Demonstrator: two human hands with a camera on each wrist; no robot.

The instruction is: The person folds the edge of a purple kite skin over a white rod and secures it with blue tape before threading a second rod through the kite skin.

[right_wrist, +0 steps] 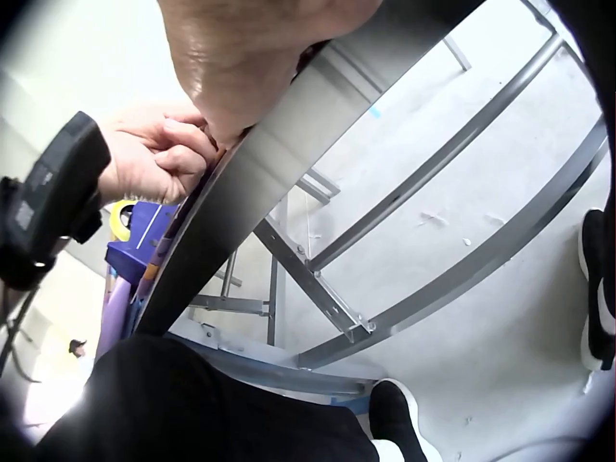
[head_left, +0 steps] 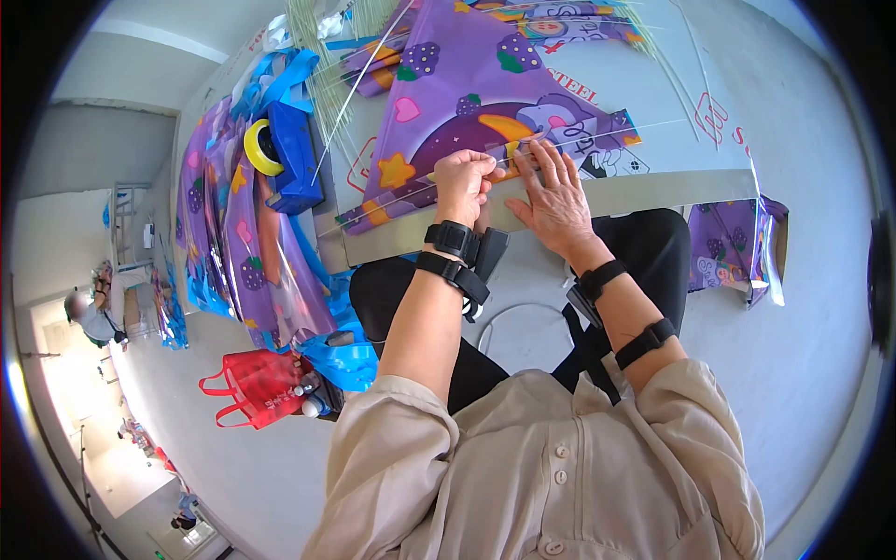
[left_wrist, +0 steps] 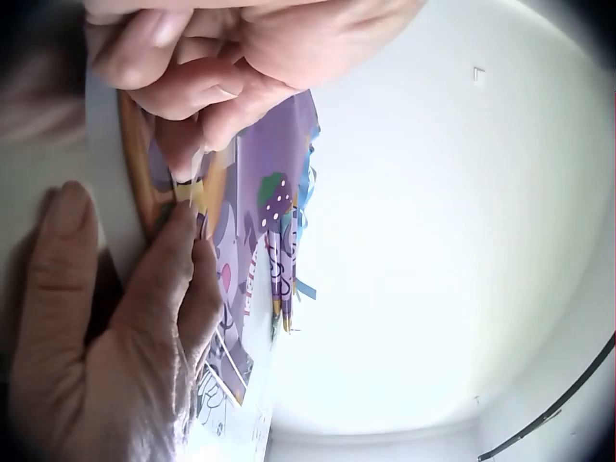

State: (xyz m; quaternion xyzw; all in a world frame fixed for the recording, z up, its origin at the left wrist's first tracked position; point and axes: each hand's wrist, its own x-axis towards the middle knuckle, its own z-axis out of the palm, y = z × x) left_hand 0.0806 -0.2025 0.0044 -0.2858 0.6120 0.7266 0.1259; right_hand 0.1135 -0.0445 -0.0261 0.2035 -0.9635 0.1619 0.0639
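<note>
A purple printed sheet [head_left: 439, 103] with berries, stars and a moon lies on the table, its near edge close to the table's front edge. Along that edge runs a thin white rod [head_left: 607, 133]. The left hand [head_left: 462, 187] has curled fingers and pinches a small clear strip at the sheet's edge; in the left wrist view the strip [left_wrist: 196, 166] shows between its fingertips. Beside it on the right, the right hand [head_left: 557, 207] lies flat with spread, fairly straight fingers, pressing on the sheet's edge. In the left wrist view, the right hand's fingertips touch the same spot.
A blue tape dispenser [head_left: 297, 159] with a yellow roll stands left of the sheet. Purple sheets [head_left: 247, 215] hang over the table's left side. Thin rods [head_left: 322, 84] lie at the back left. A red bag [head_left: 257, 387] sits below left. More printed material [head_left: 733, 245] hangs at the right.
</note>
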